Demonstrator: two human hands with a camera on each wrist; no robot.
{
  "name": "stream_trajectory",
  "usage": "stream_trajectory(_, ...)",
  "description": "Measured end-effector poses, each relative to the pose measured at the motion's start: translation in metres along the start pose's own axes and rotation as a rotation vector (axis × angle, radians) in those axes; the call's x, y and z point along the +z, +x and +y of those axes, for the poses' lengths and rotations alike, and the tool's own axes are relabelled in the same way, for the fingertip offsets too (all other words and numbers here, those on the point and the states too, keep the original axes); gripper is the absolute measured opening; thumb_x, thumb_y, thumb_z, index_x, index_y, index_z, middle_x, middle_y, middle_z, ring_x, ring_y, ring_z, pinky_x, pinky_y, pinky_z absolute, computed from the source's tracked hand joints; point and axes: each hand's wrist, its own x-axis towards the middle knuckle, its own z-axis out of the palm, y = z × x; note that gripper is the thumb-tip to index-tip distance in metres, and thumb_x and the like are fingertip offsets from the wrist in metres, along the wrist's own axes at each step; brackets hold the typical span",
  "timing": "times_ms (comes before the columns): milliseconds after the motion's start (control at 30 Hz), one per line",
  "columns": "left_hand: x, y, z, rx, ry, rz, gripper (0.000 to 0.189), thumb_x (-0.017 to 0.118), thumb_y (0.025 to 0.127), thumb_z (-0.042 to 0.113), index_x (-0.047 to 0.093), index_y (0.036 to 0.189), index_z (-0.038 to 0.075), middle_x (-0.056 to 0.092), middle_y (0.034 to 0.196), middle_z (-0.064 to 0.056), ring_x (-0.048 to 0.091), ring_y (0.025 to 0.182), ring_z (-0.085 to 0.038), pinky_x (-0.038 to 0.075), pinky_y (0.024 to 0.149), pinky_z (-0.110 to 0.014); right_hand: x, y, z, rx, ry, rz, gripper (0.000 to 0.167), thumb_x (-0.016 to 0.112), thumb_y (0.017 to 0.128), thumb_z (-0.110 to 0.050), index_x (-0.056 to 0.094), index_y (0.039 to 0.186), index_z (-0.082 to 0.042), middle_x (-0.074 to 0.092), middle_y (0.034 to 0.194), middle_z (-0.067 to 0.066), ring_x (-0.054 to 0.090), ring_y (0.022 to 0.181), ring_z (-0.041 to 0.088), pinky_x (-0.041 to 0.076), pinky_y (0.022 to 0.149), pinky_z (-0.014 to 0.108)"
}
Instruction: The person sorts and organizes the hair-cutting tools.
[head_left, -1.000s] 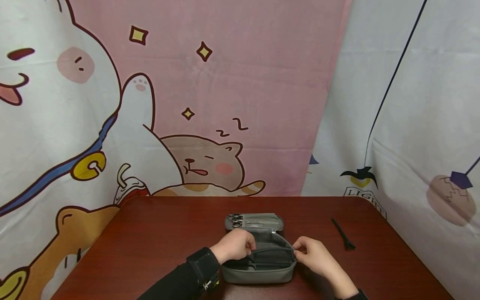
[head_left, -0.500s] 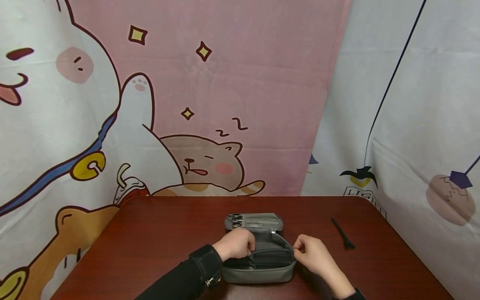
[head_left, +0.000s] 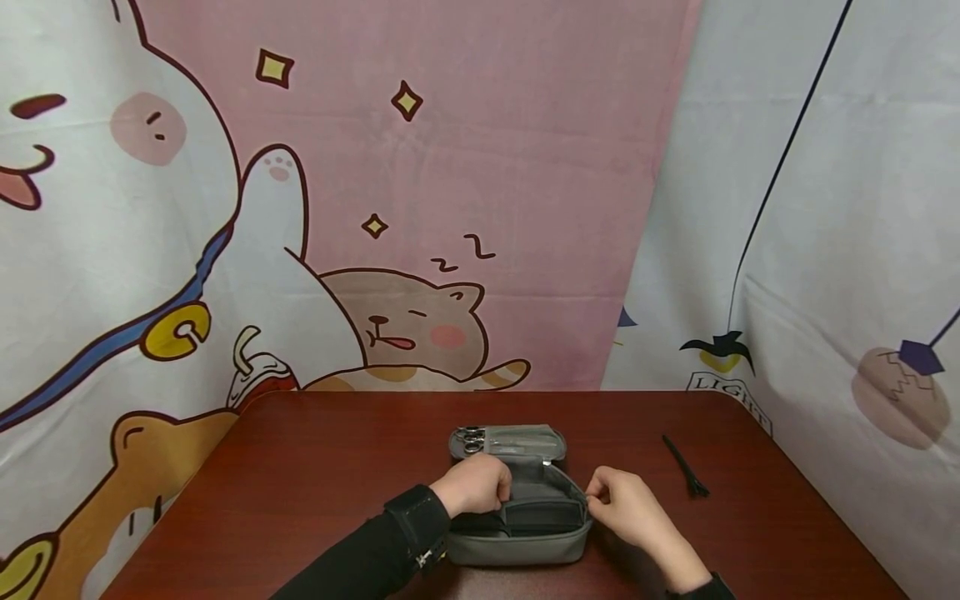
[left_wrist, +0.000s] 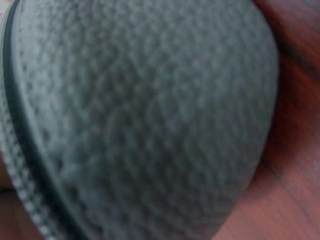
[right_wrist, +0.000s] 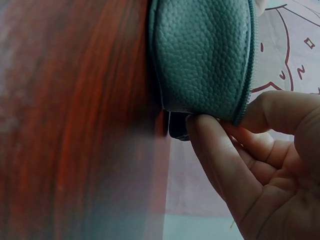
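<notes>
The grey case [head_left: 517, 550] is set open on the table [head_left: 337, 467], between the hands. From its grained skin, it is judged to be light and rather soft, not slippery and hardly fragile; it is best held by the zipped rim [right_wrist: 252, 65], which seems stiffer. There it is pinched by the right hand [head_left: 626, 510]. The left hand [head_left: 472, 485] is bent over the inside; whether something is pinched cannot be told. A dark tool [head_left: 686, 468] is seen farther right.
</notes>
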Motion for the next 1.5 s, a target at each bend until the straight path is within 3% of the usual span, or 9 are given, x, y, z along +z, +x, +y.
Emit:
stream_trajectory(267,-0.003,0.001,0.001,-0.026,-0.035,-0.048,0.019,0.082,0.076,0.002,0.072,0.072,0.017,0.062,0.071,0.013,0.058,0.068,-0.005,0.047,0.065,-0.020,-0.003,0.001,0.000,0.009,0.060,-0.055,0.013,0.066,0.079,0.000,0.058,0.078,-0.010,0.057,0.068,-0.006,0.050,0.059,0.004,0.043,0.054,0.024)
stream_trajectory(433,-0.002,0.000,0.007,-0.025,0.057,-0.030,0.022,0.081,0.075,0.002,0.070,0.068,0.019,0.059,0.067,0.013,0.054,0.064,-0.005,0.044,0.058,-0.020,-0.003,0.001,0.002,-0.002,0.077,-0.066,0.016,0.069,0.080,-0.001,0.057,0.079,-0.011,0.059,0.072,-0.006,0.054,0.065,0.004,0.045,0.057,0.025)
stream_trajectory(567,0.001,0.000,0.013,-0.033,0.162,-0.028,0.032,0.076,0.077,-0.001,0.060,0.061,0.022,0.047,0.059,0.013,0.041,0.056,-0.004,0.035,0.048,-0.019,-0.002,0.001,0.003,-0.011,0.080,-0.075,0.018,0.071,0.081,-0.003,0.057,0.081,-0.013,0.060,0.076,-0.006,0.058,0.070,0.005,0.047,0.060,0.025)
stream_trajectory(733,0.000,-0.003,0.017,-0.044,0.179,-0.018,0.035,0.074,0.079,-0.001,0.056,0.059,0.021,0.041,0.057,0.012,0.035,0.055,-0.005,0.031,0.047,-0.020,-0.003,0.001,0.003,-0.013,0.091,-0.094,0.015,0.072,0.083,-0.005,0.058,0.083,-0.011,0.061,0.079,-0.004,0.060,0.073,0.007,0.048,0.061,0.026)
stream_trajectory(833,-0.001,-0.006,0.016,-0.035,0.168,-0.002,0.030,0.075,0.079,0.001,0.060,0.061,0.020,0.045,0.058,0.012,0.039,0.056,-0.004,0.033,0.047,-0.019,-0.004,0.001,0.004,-0.016,0.094,-0.102,0.014,0.073,0.084,-0.006,0.059,0.085,-0.011,0.062,0.080,-0.004,0.061,0.073,0.008,0.049,0.062,0.027)
stream_trajectory(1000,-0.005,-0.008,0.016,-0.027,0.144,0.004,0.010,0.079,0.083,0.012,0.074,0.087,0.020,0.064,0.078,0.011,0.059,0.072,-0.004,0.046,0.056,-0.022,-0.003,0.001,0.004,-0.022,0.081,-0.092,0.013,0.074,0.084,-0.007,0.062,0.089,-0.011,0.063,0.082,-0.005,0.060,0.074,0.009,0.050,0.064,0.027)
stream_trajectory(1067,-0.008,-0.010,0.018,-0.023,0.124,0.003,0.017,0.079,0.084,0.016,0.075,0.100,0.020,0.068,0.089,0.010,0.063,0.081,-0.006,0.050,0.062,-0.025,-0.003,0.001,0.003,-0.021,0.077,-0.088,0.013,0.074,0.084,-0.007,0.064,0.091,-0.011,0.063,0.083,-0.005,0.061,0.075,0.009,0.050,0.065,0.027)
stream_trajectory(1167,-0.014,-0.014,0.020,-0.020,0.093,0.008,0.024,0.079,0.085,0.019,0.074,0.108,0.020,0.069,0.097,0.009,0.064,0.087,-0.007,0.051,0.063,-0.026,-0.004,0.002,0.003,-0.017,0.080,-0.092,0.014,0.074,0.084,-0.007,0.065,0.094,-0.010,0.064,0.085,-0.004,0.062,0.076,0.011,0.051,0.066,0.028)
stream_trajectory(1500,-0.021,-0.034,0.016,-0.021,0.030,0.184,0.038,0.080,0.085,0.023,0.069,0.121,0.015,0.068,0.108,0.002,0.064,0.096,-0.013,0.053,0.070,-0.029,-0.005,0.004,0.002,-0.024,0.052,-0.071,0.019,0.077,0.084,-0.011,0.067,0.101,-0.011,0.066,0.091,-0.005,0.064,0.081,0.012,0.051,0.069,0.031)
